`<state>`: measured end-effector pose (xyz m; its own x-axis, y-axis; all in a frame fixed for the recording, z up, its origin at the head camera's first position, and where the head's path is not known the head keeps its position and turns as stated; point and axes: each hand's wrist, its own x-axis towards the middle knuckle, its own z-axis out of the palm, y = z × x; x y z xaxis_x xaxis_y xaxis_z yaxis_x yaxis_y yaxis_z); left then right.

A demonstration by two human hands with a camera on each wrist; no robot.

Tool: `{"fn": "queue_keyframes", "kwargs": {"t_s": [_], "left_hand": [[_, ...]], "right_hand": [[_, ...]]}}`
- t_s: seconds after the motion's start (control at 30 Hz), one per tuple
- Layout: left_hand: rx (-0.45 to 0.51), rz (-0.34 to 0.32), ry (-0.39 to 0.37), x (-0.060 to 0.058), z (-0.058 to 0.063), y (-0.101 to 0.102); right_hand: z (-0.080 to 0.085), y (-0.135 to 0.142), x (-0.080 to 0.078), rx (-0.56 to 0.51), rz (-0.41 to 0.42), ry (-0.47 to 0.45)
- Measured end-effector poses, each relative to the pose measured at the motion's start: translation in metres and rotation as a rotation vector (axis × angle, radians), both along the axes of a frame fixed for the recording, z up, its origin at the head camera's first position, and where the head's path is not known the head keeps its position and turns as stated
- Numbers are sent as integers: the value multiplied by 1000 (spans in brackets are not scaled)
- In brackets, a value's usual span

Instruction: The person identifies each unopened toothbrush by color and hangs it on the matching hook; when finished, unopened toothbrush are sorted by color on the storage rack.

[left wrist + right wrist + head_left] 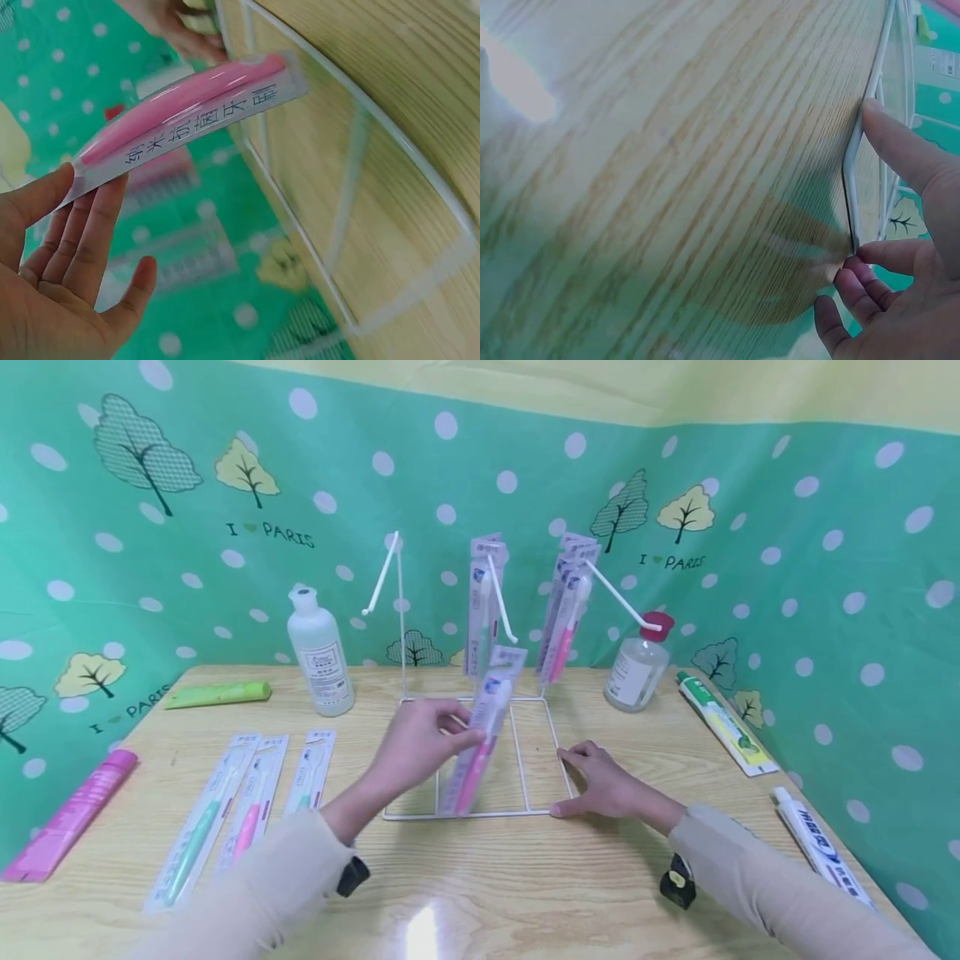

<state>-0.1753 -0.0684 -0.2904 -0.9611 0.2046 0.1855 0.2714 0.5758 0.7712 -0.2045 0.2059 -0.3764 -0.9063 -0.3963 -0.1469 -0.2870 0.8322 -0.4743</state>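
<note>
My left hand (427,739) pinches a packaged pink toothbrush (491,710) between thumb and fingers, tilted over the base of a white wire rack (480,815). In the left wrist view, the pack's pink handle (187,94) points away from the fingers. My right hand (603,781) holds the rack's base at its right front corner, thumb (900,142) on the rail and fingertips farther along it. Packaged toothbrushes hang from the middle hook (501,602) and the right hook (622,596). The left hook (381,575) rises behind my left hand.
Three packaged toothbrushes, one a green one (198,827), lie on the left of the table. A white bottle (322,660) and a green tube (217,694) stand or lie behind; a pink tube (75,818) is far left. A red-capped bottle (637,668) and two toothpaste tubes (727,722) are right.
</note>
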Motion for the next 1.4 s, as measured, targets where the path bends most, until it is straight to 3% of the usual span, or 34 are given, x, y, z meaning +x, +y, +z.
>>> {"fn": "queue_keyframes", "kwargs": {"t_s": [0.27, 0.4, 0.53, 0.73, 0.93, 1.1, 1.3, 1.4], "left_hand": [[136, -164, 13, 5, 11, 51], [186, -225, 40, 7, 19, 69], [219, -242, 80, 8, 26, 83], [277, -248, 94, 7, 37, 100], [308, -237, 90, 3, 41, 110], [309, -205, 71, -2, 35, 115], [289, -100, 79, -16, 26, 120], [309, -35, 87, -26, 23, 122]], "right_hand": [[1, -1, 0, -11, 22, 22], [1, -1, -1, -168, 105, 69], [0, -2, -1, -305, 169, 82], [3, 0, 4, -333, 156, 41], [4, 3, 7, -342, 197, 47], [3, 4, 7, -325, 211, 54], [0, 4, 4, -269, 136, 26], [0, 3, 2, -184, 120, 59]]}}
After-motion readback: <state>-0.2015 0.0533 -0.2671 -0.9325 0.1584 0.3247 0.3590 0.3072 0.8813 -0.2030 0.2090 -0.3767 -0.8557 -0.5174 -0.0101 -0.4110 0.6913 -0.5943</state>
